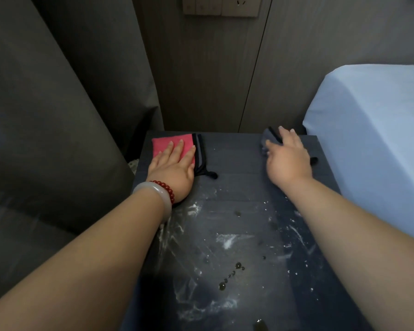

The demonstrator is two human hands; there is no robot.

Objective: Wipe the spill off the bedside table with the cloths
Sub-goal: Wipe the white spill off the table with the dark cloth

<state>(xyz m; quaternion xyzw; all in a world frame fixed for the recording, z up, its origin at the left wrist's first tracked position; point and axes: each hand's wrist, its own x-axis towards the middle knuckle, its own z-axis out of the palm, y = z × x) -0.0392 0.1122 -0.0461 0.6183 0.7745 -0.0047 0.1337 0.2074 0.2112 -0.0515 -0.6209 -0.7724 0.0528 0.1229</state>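
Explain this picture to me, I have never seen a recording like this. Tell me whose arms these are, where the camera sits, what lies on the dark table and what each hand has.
There is no machine here. A person wears one wide-angle camera on the head, so you look forward and down along their own two bare arms.

The left hand, with bracelets at the wrist, lies flat with straight fingers on a folded red cloth with dark edging at the far left of the dark bedside table. The right hand covers a bunched grey cloth at the far right. Whether it grips or only presses it is unclear.

Nearer the camera, the table bears the spill, not yet wiped: white powdery smears and small water droplets.

A bed with a pale blue sheet stands on the right.
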